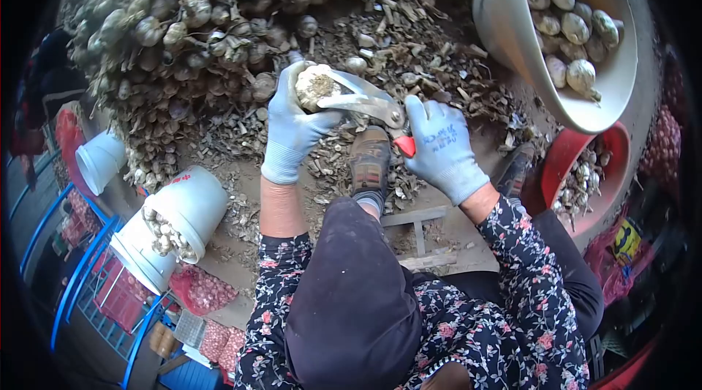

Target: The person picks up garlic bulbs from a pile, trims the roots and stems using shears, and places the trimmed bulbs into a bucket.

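My left hand [292, 123], in a pale blue glove, is closed around a garlic bulb [316, 88] with its brown root end facing up. Red-handled shears [368, 103] reach across from the right, their metal blades spread on either side of the bulb's edge. The gloved fingers of my right hand [442, 143] wrap around the shears' handles, of which a bit of red shows by the thumb. Below and beyond both hands lie dry stalk and skin scraps [424, 53].
A big heap of garlic [197, 31] rises at the upper left. At the upper right stands a pale tub [504, 20] holding bulbs, with a red tub [563, 163] below it. White buckets [201, 203], a blue metal frame [91, 247] and a red mesh bag [201, 291] are at the left.
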